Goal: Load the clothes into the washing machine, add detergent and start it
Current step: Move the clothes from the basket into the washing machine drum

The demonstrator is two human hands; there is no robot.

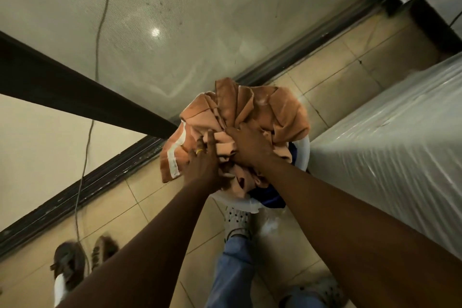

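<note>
Over a white plastic laundry basket (305, 155) standing on the tiled floor (332, 87), both bare arms reach forward and down in the head view. A heap of orange cloth (252, 110) with a white stripe along one edge is piled high above the basket's rim and spills over its left side, and a piece of dark blue clothing (270, 199) shows under it at the near edge.

The left hand (202, 157), with a yellow ring (199, 151) on one finger, lies flat against the left side of the heap, its fingers (209, 139) stretched out and pressed to the fabric rather than curled round it. The right hand (246, 144) rests on the crown of the heap with its fingers bent down into the folds, bunching a gather of orange cloth in its grip.

Just right of the basket stands a large white appliance wrapped in clear plastic film (390, 127); whether it is the washing machine cannot be told. Beyond the basket, a sliding door with a dark frame (82, 97) and mesh screen runs across the view, a thin cord (100, 32) hanging along it.

Below the arms are blue jeans (232, 265) and grey perforated clogs (237, 222), and a pair of dark sandals (72, 262) lies on the floor to the left.
</note>
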